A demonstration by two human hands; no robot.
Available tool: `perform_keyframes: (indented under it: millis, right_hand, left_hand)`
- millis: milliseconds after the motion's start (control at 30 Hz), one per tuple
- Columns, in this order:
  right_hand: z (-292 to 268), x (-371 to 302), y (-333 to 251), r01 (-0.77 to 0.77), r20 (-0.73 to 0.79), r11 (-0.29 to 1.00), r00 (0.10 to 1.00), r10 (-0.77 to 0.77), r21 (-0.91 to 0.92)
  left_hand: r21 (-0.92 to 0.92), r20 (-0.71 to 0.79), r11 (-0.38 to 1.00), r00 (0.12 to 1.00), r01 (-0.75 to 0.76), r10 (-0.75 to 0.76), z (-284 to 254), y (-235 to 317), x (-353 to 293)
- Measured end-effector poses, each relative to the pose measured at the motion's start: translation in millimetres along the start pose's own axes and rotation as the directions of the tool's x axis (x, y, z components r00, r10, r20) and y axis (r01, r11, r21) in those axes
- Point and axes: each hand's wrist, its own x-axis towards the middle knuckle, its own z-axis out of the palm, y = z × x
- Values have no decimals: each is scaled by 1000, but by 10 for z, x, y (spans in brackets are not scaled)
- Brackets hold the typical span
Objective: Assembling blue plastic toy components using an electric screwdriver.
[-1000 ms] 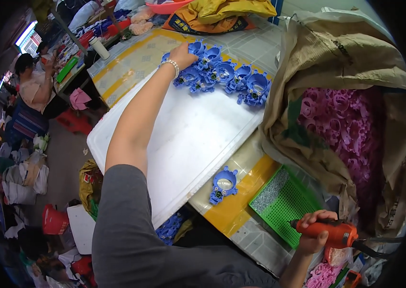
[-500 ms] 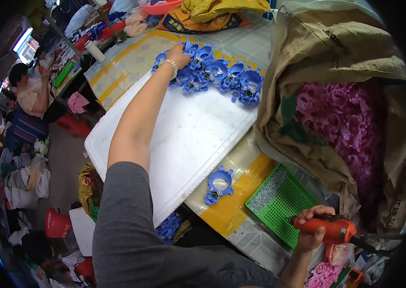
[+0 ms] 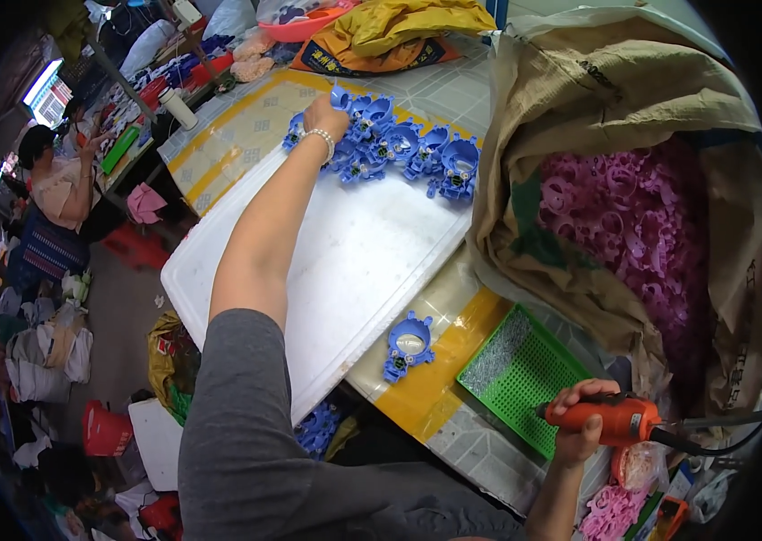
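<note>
My left arm reaches across a white foam board [image 3: 345,261] to its far edge. There my left hand [image 3: 325,117] has its fingers closed on a blue plastic ring-shaped part [image 3: 339,98], partly hidden by the hand. Beside it lies a heap of similar blue parts [image 3: 399,140]. My right hand [image 3: 582,424] is wrapped round an orange electric screwdriver [image 3: 613,419], its tip pointing left over a green perforated basket [image 3: 538,383]. Small silvery screws [image 3: 498,350] fill one end of that basket. A single blue part [image 3: 409,345] lies on the table between board and basket.
A large brown sack [image 3: 597,99] of pink plastic parts [image 3: 633,207] stands open at the right. A black cable [image 3: 696,442] runs from the screwdriver. Yellow and orange bags [image 3: 390,41] lie at the far edge. Another person [image 3: 61,180] sits at the left.
My left hand has shifted slightly at the far end of the heap. The whole view has moved a little; the right hand still grips the screwdriver above the basket's near end.
</note>
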Motion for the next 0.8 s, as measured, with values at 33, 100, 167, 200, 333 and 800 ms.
perform_keyframes:
  millis: [33,100,167,200,333,800]
  right_hand:
    - [5,5,4,-9,1,1000,1000,9,3]
    - [-18,-40,-8,-4,3,1000,1000,4,3]
    - [-32,-82,-28,-5,15,1000,1000,5,6]
    - [-43,-102,-35,2,19,1000,1000,-2,2]
    - [-22,-143,-60,-4,40,1000,999,5,-3]
    - [-29,-243,-63,-22,97,1000,995,22,-5]
  left_hand:
    - [-31,-69,998,996,-52,50,-25,-29,-58]
    - [-59,-140,992,984,-115,106,-112,-11,-205]
    - [-88,-186,962,953,-257,238,-255,-85,-360]
    - [-75,-178,942,934,-327,310,-311,-83,-480]
    - [23,-86,823,819,-568,567,-579,-227,-1254]
    - [163,148,659,679,-734,719,-698,-436,-2417]
